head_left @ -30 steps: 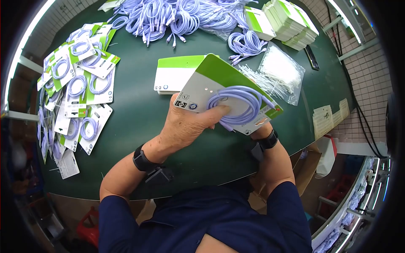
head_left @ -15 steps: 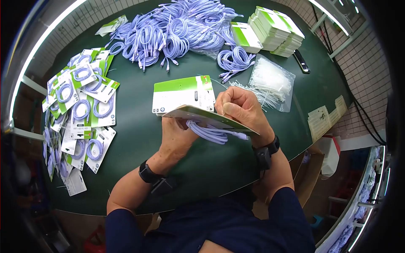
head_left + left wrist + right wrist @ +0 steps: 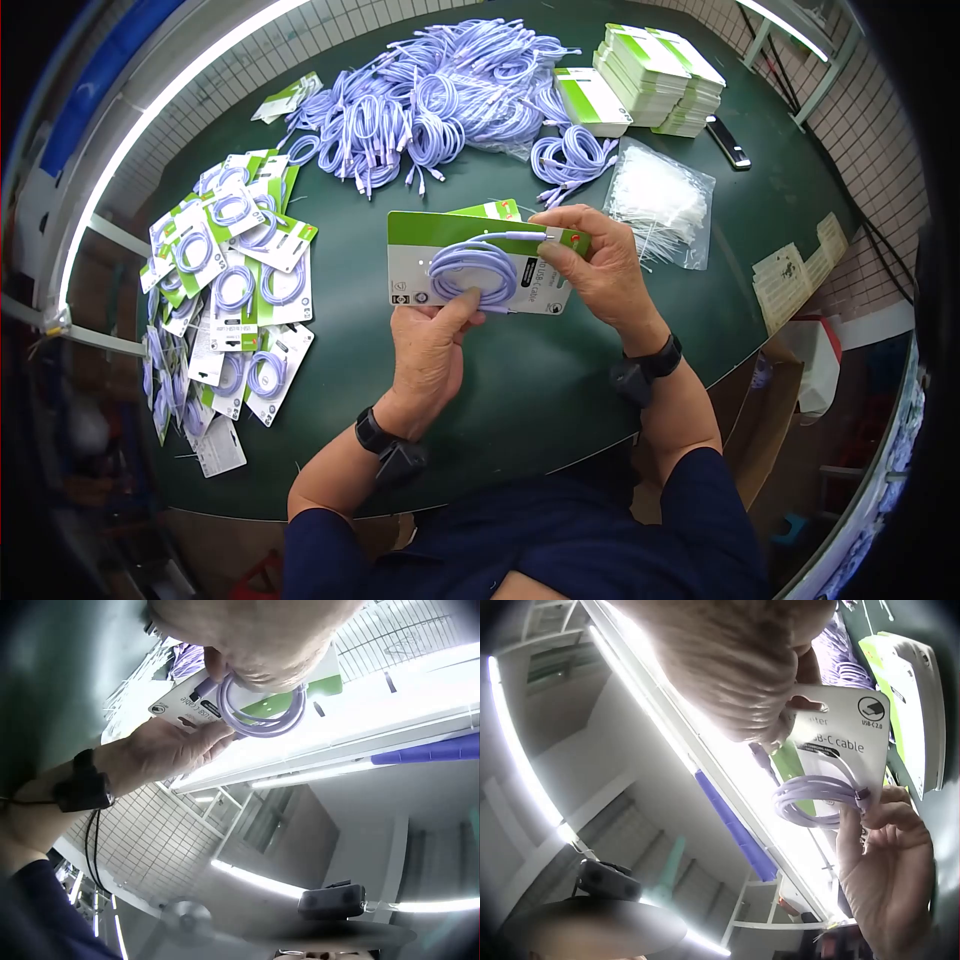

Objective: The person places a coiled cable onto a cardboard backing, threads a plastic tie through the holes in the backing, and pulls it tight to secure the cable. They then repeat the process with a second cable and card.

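Note:
A green-and-white packaging card [image 3: 408,260] is held up over the table, its printed face toward the head camera. On its face lies a coiled lilac USB-C cable [image 3: 503,272]. My left hand [image 3: 425,355] grips the card's lower edge, its thumb pressing on the bottom of the coil. At the card's right end my right hand [image 3: 610,280] pinches the card beside the cable's upper connector. In the right wrist view the left thumb [image 3: 850,838] sits under the coil [image 3: 806,801]. Behind the held card, another green-topped card [image 3: 495,210] shows partly on the table.
A heap of carded cables [image 3: 235,290] covers the left side. Loose lilac cables [image 3: 470,90] are piled at the back. Card stacks [image 3: 660,85], a bag of white ties [image 3: 660,195] and a black tool [image 3: 728,142] lie at the right, with paper sheets [image 3: 790,275] near the edge.
The card tipped edge-on half a second ago, then turned back so its face shows. The right hand came from behind the card to its upper right end. The left hand kept its grip.

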The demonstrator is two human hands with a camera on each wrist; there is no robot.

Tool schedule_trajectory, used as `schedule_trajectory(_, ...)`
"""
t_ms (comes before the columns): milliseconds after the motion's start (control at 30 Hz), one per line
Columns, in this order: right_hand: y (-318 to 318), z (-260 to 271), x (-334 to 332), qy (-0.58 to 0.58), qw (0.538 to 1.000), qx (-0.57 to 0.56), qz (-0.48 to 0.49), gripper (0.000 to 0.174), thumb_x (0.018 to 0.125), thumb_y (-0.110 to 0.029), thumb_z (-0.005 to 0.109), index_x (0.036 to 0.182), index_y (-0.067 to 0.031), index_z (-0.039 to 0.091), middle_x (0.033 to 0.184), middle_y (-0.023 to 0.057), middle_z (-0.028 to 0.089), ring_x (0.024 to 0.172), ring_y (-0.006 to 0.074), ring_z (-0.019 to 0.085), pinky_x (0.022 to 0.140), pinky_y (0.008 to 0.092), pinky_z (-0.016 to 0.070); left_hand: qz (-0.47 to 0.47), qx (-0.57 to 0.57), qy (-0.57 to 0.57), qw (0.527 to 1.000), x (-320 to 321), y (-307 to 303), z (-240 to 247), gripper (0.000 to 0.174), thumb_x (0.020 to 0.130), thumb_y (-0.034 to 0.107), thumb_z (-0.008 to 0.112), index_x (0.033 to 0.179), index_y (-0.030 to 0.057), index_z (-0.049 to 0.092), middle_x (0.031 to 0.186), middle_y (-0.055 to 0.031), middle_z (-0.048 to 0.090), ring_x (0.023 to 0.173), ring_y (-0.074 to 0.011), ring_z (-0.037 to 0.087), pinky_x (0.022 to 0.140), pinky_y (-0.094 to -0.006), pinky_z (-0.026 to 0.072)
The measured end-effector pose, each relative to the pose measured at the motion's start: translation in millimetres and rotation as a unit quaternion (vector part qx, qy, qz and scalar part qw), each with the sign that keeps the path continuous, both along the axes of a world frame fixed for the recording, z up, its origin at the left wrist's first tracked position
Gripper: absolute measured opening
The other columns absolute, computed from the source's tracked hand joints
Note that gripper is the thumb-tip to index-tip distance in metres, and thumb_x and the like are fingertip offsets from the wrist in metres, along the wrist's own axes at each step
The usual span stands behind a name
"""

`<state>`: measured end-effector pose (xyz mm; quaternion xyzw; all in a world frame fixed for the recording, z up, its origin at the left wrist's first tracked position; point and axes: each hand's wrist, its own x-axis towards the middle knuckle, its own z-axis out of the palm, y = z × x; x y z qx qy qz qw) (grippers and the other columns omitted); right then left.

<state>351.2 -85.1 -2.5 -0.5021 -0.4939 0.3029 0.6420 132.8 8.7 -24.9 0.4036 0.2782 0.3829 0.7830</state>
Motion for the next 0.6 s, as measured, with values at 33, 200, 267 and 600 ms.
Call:
schedule_trajectory(33, -1, 0, -2, -0.054, 0.998, -0.019, -0.041, 0.03, 0.1, -0.011, 0.08, 0.127, 0.0001, 0.073, 0.112, 0.0072, 0.076, 0.1, 0.011, 0.071, 0.088, 0.0275, 0.058, -0.006, 0.007, 0.016, 1.0, -5, 0, 0, 0.046, 0.091, 0.002, 0.083, 0.134, 0.0005, 0.064, 0.117, -0.0089, 0.073, 0.099, -0.0149, 0.071, 0.08, -0.0292, 0.0575)
schedule_trajectory(200, -2, 3, 3, -0.076, 0.994, -0.044, -0.06, 0.023, 0.098, -0.008, 0.081, 0.12, -0.0015, 0.078, 0.104, 0.0035, 0.078, 0.09, 0.0088, 0.072, 0.076, 0.0259, 0.0583, 0.138, 0.255, 0.007, 0.957, -22, 4, 12, 0.068, 0.089, 0.004, 0.085, 0.149, 0.001, 0.054, 0.138, -0.0146, 0.065, 0.12, -0.0201, 0.067, 0.092, -0.0353, 0.0579)
schedule_trajectory(267, 0, 2, -1, -0.117, 0.991, -0.052, -0.044, 0.023, 0.098, -0.009, 0.082, 0.12, -0.0012, 0.078, 0.1, 0.0038, 0.079, 0.086, 0.0086, 0.072, 0.074, 0.0258, 0.0578, 0.138, 0.559, 0.169, 0.8, -45, 20, 31, 0.075, 0.084, 0.007, 0.089, 0.151, 0.0031, 0.055, 0.143, -0.017, 0.061, 0.127, -0.0246, 0.063, 0.095, -0.0391, 0.0572)
schedule_trajectory(600, 6, -10, -21, -0.177, 0.976, -0.124, 0.039, 0.026, 0.093, -0.003, 0.081, 0.119, -0.0008, 0.078, 0.097, 0.0061, 0.079, 0.083, 0.0096, 0.073, 0.073, 0.0257, 0.0574, 0.016, 0.716, 0.258, 0.649, -46, 32, 13, 0.059, 0.074, 0.008, 0.092, 0.13, 0.0075, 0.072, 0.115, -0.0113, 0.073, 0.1, -0.0325, 0.072, 0.086, -0.0424, 0.0596)
